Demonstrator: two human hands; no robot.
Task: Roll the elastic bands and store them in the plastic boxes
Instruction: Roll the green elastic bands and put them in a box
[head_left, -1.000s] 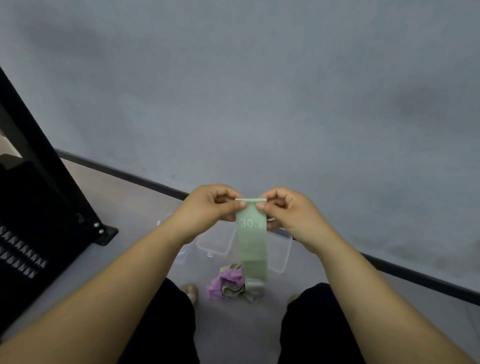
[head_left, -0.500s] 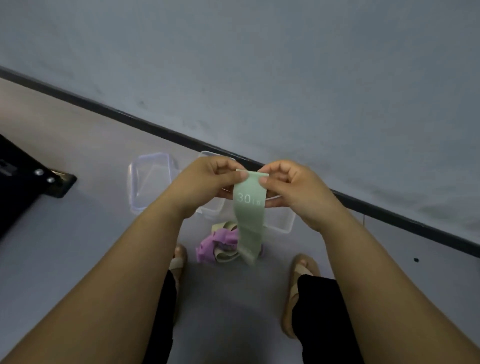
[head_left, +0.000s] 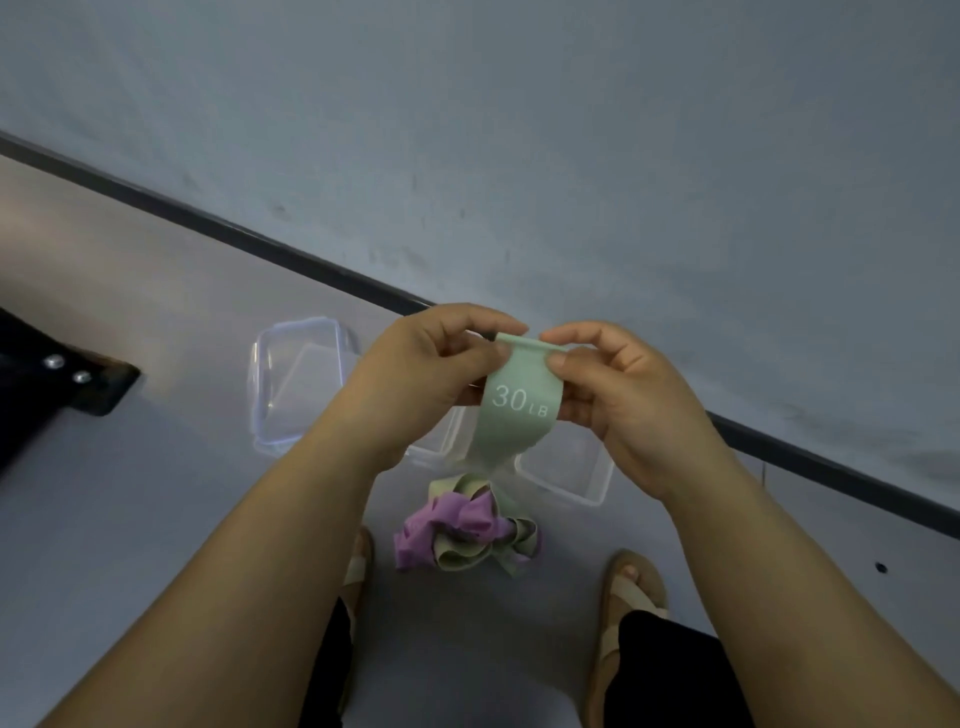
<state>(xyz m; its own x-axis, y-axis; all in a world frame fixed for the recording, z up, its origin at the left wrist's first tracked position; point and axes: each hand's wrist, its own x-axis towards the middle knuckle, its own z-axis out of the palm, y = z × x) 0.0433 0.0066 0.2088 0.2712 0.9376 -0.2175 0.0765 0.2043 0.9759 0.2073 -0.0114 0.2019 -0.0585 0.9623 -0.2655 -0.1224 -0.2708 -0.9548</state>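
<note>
The left hand (head_left: 426, 379) and the right hand (head_left: 626, 405) are held up close together in front of the person. Both pinch the top edge of a pale green flat elastic band (head_left: 511, 415) with "30 LB" printed on it in white. On each side the thumb presses the band against the curled fingers. Between the two thumbs the top edge looks turned over into a thin roll.

The rest of the band hangs loose below the hands. Its lower end goes down toward a small heap of purple and beige elastic bands (head_left: 467, 530) on the grey floor (head_left: 156, 519); I cannot tell if it touches the heap. The heap lies between the person's two feet in tan sandals (head_left: 631, 587).

Behind the heap, transparent rectangular plastic boxes stand on the floor near the black skirting strip (head_left: 260, 244) of the grey wall. One box (head_left: 291, 400) is left of the left hand, and another box (head_left: 576, 467) is partly hidden under the right hand. At the left edge lies a black metal foot with two silver screws (head_left: 98, 384).
</note>
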